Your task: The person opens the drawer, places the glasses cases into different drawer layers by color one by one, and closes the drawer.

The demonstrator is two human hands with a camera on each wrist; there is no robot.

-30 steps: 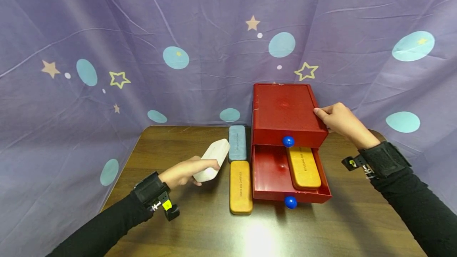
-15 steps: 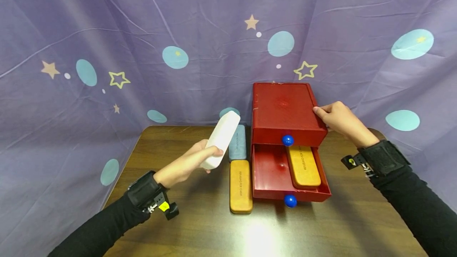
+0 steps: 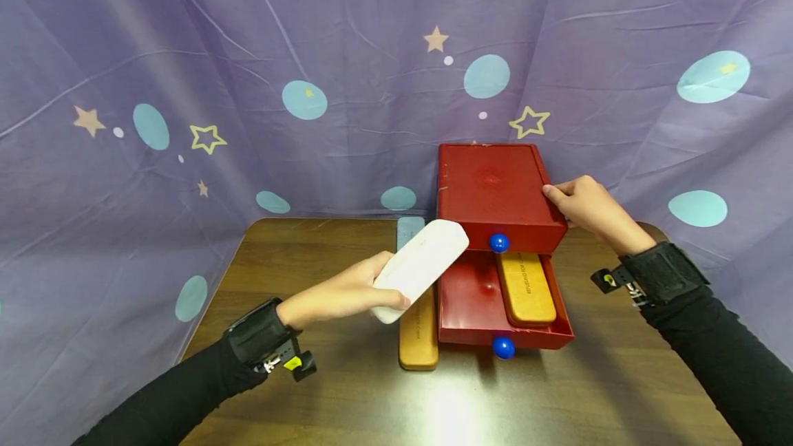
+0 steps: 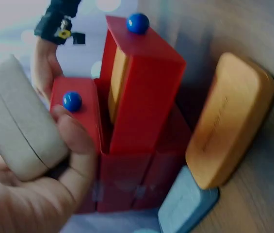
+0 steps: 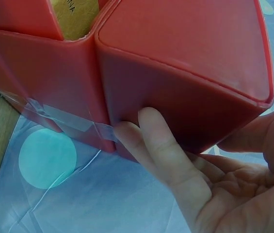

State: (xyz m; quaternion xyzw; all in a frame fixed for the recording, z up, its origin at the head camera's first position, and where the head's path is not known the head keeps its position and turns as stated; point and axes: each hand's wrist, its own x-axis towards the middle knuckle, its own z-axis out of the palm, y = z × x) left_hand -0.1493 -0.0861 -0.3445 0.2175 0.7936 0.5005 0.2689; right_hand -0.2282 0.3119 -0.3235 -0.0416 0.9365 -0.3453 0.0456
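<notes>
My left hand [image 3: 350, 292] holds a white glasses case [image 3: 427, 260] by its near end, tilted in the air above the left edge of the lower drawer [image 3: 466, 298]. That drawer is pulled out of a red two-drawer cabinet [image 3: 492, 181]. On the drawer's right side lies a yellow glasses case [image 3: 528, 291]. My right hand [image 3: 595, 215] grips the cabinet's top right edge, thumb on top; the right wrist view shows fingers [image 5: 163, 145] against the side wall. Blue knobs mark both drawers; the upper one is closed.
Left of the cabinet, a second yellow glasses case [image 3: 418, 349] lies on the wooden table [image 3: 297, 391], partly covered by the white one. Behind it is a light-blue case [image 3: 409, 229]. A purple patterned cloth [image 3: 347, 40] hangs along the back.
My left hand has lifted the white glasses case, turned it and carried it right, from over the table to the open drawer's left edge. My right hand stays on the cabinet.
</notes>
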